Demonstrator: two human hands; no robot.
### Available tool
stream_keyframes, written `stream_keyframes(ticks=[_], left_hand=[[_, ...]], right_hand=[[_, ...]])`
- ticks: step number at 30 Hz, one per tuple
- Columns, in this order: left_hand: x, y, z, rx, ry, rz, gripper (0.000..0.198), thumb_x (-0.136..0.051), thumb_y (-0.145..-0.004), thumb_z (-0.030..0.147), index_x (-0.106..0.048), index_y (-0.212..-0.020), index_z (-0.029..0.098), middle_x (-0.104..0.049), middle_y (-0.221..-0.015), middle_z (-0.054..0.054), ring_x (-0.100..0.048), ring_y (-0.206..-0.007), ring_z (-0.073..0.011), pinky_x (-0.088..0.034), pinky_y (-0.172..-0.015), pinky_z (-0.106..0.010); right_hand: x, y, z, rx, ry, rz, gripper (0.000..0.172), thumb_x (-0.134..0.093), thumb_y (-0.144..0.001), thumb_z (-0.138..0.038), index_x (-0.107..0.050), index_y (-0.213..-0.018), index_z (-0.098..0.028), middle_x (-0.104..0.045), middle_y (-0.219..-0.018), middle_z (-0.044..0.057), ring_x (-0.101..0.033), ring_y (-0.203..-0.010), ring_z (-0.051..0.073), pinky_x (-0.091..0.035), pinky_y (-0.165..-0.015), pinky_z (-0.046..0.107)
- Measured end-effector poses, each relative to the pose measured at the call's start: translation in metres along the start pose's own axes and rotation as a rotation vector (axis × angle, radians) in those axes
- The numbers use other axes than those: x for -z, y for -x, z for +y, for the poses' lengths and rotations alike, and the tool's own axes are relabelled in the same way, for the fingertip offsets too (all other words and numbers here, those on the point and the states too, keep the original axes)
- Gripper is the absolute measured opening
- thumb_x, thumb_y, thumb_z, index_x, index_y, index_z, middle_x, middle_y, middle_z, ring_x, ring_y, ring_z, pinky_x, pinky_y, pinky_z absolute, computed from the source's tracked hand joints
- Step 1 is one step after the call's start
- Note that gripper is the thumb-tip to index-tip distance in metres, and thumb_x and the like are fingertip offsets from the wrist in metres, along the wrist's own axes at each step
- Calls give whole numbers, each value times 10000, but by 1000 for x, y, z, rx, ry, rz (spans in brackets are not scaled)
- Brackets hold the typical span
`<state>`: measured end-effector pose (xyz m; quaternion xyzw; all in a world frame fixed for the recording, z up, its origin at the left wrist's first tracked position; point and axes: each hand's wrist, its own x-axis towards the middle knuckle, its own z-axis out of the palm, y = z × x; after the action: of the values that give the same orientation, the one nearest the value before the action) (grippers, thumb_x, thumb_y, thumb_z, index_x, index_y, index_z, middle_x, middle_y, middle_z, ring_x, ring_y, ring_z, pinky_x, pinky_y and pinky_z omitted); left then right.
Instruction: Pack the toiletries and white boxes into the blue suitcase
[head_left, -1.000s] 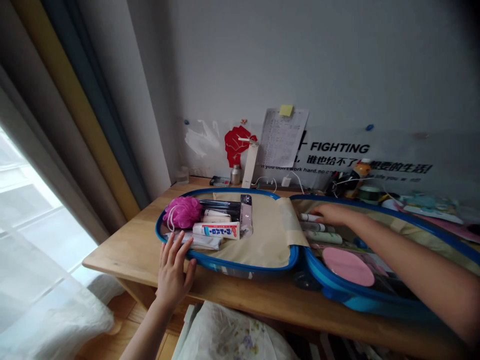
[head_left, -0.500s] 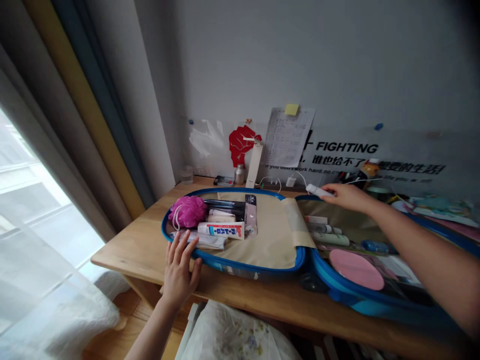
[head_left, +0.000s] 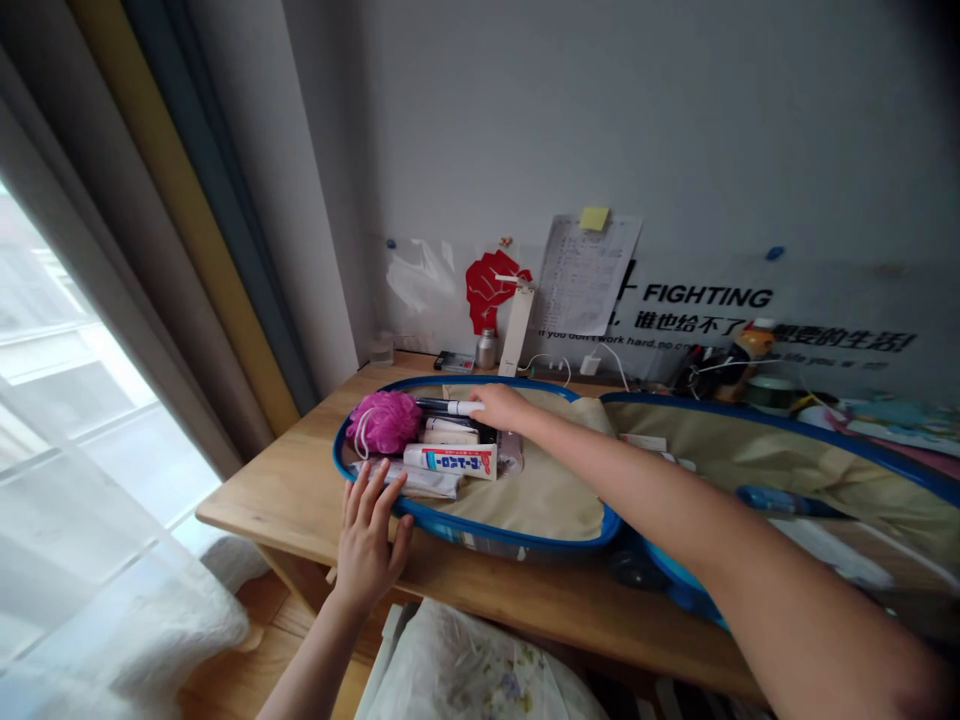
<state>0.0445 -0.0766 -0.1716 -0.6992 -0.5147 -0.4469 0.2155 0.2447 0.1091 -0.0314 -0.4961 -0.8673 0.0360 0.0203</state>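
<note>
My right hand (head_left: 501, 408) is closed around a slim white tube (head_left: 463, 407), low over the left half of an open blue-rimmed case (head_left: 517, 545). Dark slim items lie beside the tube, partly covered by it and the hand. In that half are a magenta bath puff (head_left: 385, 422), a toothpaste tube (head_left: 450, 460) with red and blue print, and a flat white packet (head_left: 431, 483). My left hand (head_left: 371, 545) rests with fingers spread on the case's front-left rim, near the packet. My right forearm covers part of the case's other half.
The right half of the case (head_left: 712, 430) holds a blue bottle (head_left: 780, 500) and other items. Behind stand a small silver bottle (head_left: 486, 350), a white upright stand (head_left: 517, 330) and cables. A floral-covered seat (head_left: 480, 670) is below the wooden table (head_left: 277, 500).
My right hand has moved left with the white tube, from above the case's right half to over the items in the left half. The left hand stays on the rim.
</note>
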Motion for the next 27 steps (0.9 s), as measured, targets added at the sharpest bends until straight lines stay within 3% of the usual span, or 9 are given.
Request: stream_keyframes(ticks=[10, 18, 22, 27], left_hand=[[-2, 3, -1, 15, 0, -7, 505, -489, -982, 237, -437, -1484, 237, -464, -1549, -121, -239, -1543, -283, -211, -1255, -529], [-1, 1, 0, 1, 3, -5, 499, -487, -987, 233, -431, -1483, 228, -443, -1560, -127, -214, -1552, -268, -196, -1260, -514], [-1, 2, -1, -2, 0, -7, 509, -492, -983, 226, -426, -1488, 229, -443, -1563, -124, -217, -1551, -268, -198, -1261, -504], [-1, 2, -1, 22, 5, -7, 532, -488, -979, 239, -414, -1505, 247, -449, -1562, -120, -255, -1537, -299, -216, -1252, -545]], right_hand=[[-23, -10, -16, 14, -47, 36, 362, -610, -958, -393, -610, -1247, -176, -630, -1269, 90, -631, -1114, 208, -552, -959, 444], [-13, -10, -11, 46, -129, 44, 322, -623, -949, -390, -644, -1189, -176, -647, -1258, 86, -634, -1114, 202, -536, -981, 444], [20, 0, 20, 10, -195, 117, 264, -607, -941, -311, -678, -1168, -197, -725, -1115, 59, -675, -999, 158, -521, -939, 328], [63, 42, 93, -92, -275, 195, 362, -420, -967, -271, -661, -1222, -179, -754, -864, 28, -687, -766, 124, -519, -763, 248]])
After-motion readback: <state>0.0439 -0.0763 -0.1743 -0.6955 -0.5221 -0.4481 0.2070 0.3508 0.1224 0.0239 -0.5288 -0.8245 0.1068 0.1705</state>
